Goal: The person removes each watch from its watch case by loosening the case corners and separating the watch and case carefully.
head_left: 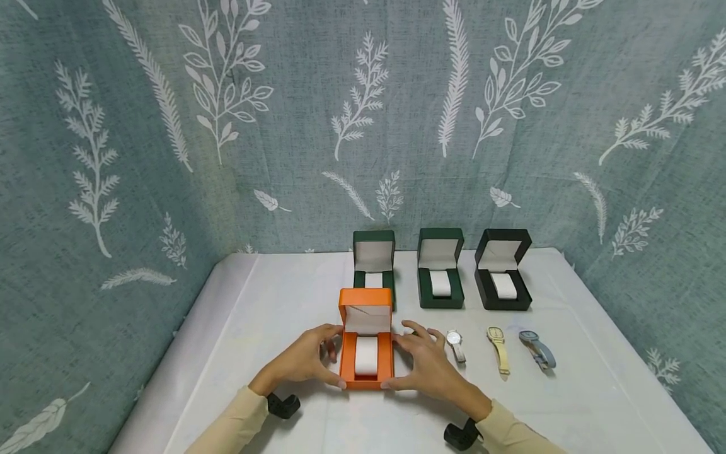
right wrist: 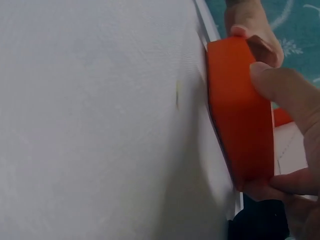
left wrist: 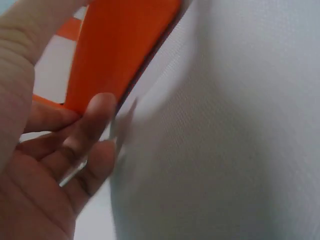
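An orange watch box [head_left: 366,382] stands on the table with its lid raised, and a white cushion [head_left: 366,356] fills its middle. My left hand [head_left: 303,358] holds the box's left side, thumb at the front corner and fingers farther back. On the opposite side my right hand [head_left: 428,366] grips it the same way. In the left wrist view, fingertips touch the lower edge of the orange side wall [left wrist: 115,50]. The right wrist view shows thumb and fingers spanning the box's other orange wall [right wrist: 240,115]. Something small and dark by the right fingers is mostly hidden.
Behind stand a green watch box [head_left: 374,244], partly covered by the orange lid, another green box [head_left: 440,304] and a black box [head_left: 507,305], all with raised lids. Right of my right hand lie a silver watch [head_left: 455,340], a gold watch [head_left: 498,347] and a blue-grey watch [head_left: 539,350].
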Demonstrator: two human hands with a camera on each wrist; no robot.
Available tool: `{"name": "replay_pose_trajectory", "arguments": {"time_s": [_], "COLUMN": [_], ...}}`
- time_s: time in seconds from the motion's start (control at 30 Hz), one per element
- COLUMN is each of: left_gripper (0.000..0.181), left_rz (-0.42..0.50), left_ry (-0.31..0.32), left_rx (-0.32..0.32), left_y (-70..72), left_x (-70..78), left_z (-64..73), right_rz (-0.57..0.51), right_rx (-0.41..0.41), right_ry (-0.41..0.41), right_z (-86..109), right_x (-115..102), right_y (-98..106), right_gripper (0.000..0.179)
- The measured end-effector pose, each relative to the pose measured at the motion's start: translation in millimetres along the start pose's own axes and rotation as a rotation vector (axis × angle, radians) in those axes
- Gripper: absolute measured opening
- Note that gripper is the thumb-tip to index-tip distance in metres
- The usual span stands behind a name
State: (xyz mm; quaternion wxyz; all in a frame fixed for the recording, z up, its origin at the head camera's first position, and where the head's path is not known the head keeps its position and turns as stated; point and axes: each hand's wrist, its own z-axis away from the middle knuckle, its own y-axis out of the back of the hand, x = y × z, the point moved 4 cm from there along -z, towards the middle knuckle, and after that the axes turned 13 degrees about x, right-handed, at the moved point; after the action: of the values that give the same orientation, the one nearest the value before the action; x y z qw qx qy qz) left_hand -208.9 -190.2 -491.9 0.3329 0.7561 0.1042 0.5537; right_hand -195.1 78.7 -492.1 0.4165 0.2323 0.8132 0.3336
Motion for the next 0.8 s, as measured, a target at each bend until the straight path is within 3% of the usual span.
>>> {"name": "replay_pose_trajectory", "arguments": {"time_s": [0.3,0.53,0.8], "left_gripper": [0.110,0.111,0.105], "left_rz": [0.030,0.093,0.117], "left_ry": [-0.021,-0.028,-0.026], "left_rx": [0.097,0.140,0.144], "left_y": [19.1,35.9,53.8], "left_x": [7.4,12.9,8.8], "left_z": [3.8,2.8,4.4], "right_rz": [-0.169,-0.368,-0.418], "right_rx": [0.074,0.072,0.069], "right_ry": [0.016,-0.075,-0.101], "right_z": [-8.5,-17.1,-32.7], "right_x": [-6.1,-13.4,-25.8], "right_y": [1.6,1.1,-10.1], "right_gripper": [0.088,0.085,0.090]}}
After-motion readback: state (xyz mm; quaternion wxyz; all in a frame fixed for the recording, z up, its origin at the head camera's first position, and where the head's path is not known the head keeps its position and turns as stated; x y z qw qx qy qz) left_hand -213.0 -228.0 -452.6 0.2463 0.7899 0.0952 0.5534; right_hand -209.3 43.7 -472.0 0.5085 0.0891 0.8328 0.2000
